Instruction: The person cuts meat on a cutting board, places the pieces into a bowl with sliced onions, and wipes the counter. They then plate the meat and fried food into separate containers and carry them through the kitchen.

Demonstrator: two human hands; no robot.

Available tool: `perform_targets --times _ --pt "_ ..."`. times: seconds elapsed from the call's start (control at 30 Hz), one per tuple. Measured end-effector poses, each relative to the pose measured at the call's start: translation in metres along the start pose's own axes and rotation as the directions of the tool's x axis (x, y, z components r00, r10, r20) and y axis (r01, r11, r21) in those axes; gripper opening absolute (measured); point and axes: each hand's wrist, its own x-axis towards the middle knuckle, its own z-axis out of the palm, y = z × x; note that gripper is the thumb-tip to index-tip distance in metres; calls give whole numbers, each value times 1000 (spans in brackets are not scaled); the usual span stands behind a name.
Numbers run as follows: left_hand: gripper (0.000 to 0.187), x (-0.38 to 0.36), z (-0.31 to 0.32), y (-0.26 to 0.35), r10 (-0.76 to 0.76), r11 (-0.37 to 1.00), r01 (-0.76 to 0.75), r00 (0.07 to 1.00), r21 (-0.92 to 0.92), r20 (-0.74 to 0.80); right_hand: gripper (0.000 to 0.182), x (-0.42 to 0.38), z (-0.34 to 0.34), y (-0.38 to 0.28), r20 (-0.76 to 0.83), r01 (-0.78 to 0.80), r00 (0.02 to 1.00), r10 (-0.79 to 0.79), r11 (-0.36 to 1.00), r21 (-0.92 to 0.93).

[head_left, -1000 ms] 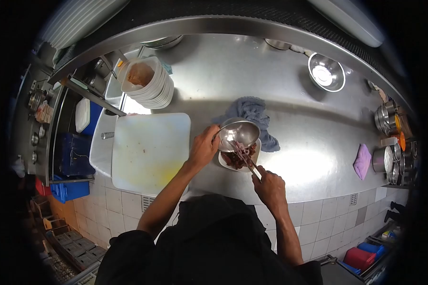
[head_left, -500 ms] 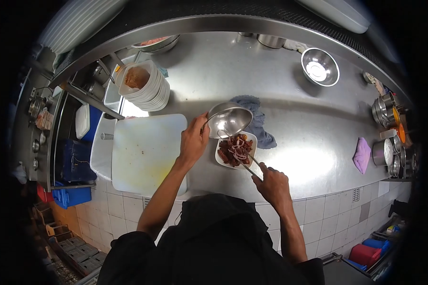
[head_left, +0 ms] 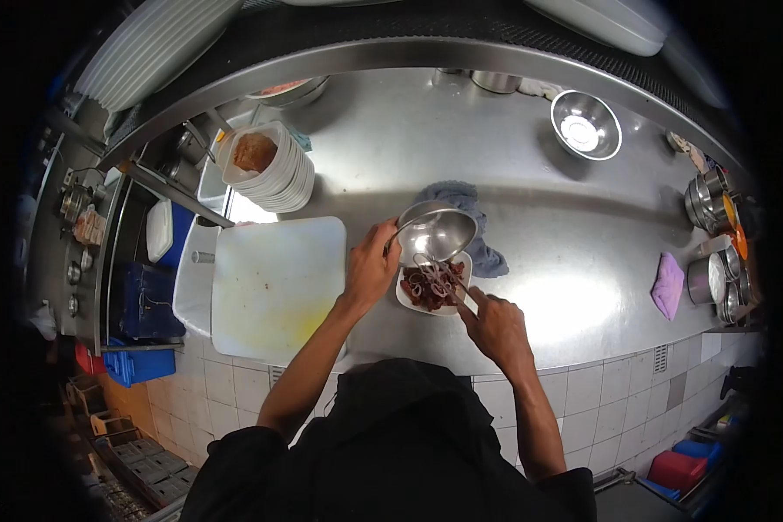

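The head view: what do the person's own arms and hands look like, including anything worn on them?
The left hand and right hand are bare, with no gloves. The forearms are uncovered too, and no watch shows at either wrist. Loose black sleeves end near the elbows, matching the black top.

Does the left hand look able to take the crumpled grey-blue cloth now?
Probably not: the left hand holds a round shiny steel bowl, which seems to stand between it and the cloth.
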Motion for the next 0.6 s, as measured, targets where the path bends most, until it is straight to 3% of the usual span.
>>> perform_targets --times 0.07,0.2,0.27,0.37,0.6 --pt "14 1 -1 -3 -119 992 119 993 -37 17 41 -9 0 12 74 49 996 -48 999 -6" --pt "13 2 2 -5 -143 988 146 988 -59 62 39 3 -19 -2 33 -1 999 0 1000 23" --pt "13 1 7 -7 -258 951 273 959 -143 114 38 16 -11 0 -85 55 995 -49 996 69" --pt "14 3 10 -2 -255 940 281 956 -194 148 40 30 -7 -6 -218 115 972 -85 985 127" --pt "14 6 6 13 -300 908 334 940 -254 164 30 31 9 3 -132 118 985 -108 991 70"
